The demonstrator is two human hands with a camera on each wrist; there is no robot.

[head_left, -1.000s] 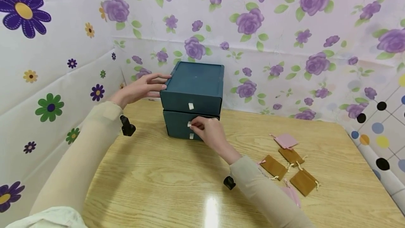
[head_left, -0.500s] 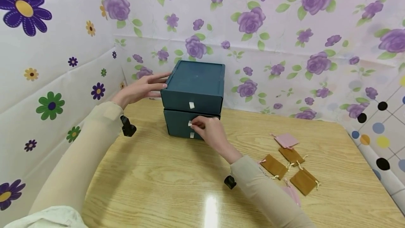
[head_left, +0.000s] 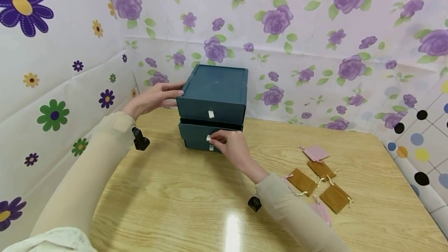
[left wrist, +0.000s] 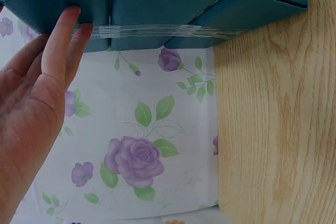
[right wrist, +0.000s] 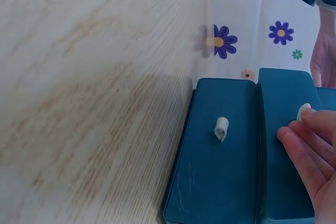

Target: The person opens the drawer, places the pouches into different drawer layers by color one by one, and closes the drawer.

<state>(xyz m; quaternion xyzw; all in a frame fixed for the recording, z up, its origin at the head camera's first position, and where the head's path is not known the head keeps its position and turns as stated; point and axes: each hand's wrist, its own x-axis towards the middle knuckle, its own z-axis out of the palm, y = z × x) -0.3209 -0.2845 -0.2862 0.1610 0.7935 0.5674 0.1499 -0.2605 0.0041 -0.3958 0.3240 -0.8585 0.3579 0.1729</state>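
A dark teal drawer box (head_left: 217,84) with three stacked drawers stands on the table against the back wall. The middle drawer (head_left: 192,132) juts a little way out, with a dark gap above it. My right hand (head_left: 233,147) pinches the white pull tab (right wrist: 302,112) on that drawer between thumb and fingers. Against the upper left side of the box rests my left hand (head_left: 154,97), its fingers extended; the left wrist view shows fingertips (left wrist: 71,14) touching the teal side. White tabs also sit on the top drawer (head_left: 196,108) and the bottom drawer (right wrist: 210,177), both pushed in.
Several drawstring pouches, brown (head_left: 302,182) and pink (head_left: 316,153), lie on the wooden table (head_left: 175,205) to the right. Clear tape (left wrist: 147,31) runs across the box's side. Flowered cloth (head_left: 308,49) covers the walls behind and to the left.
The middle drawer has slid slightly outward, widening the gap above it, with the right hand pinching its tab throughout. The left hand has stayed against the box.
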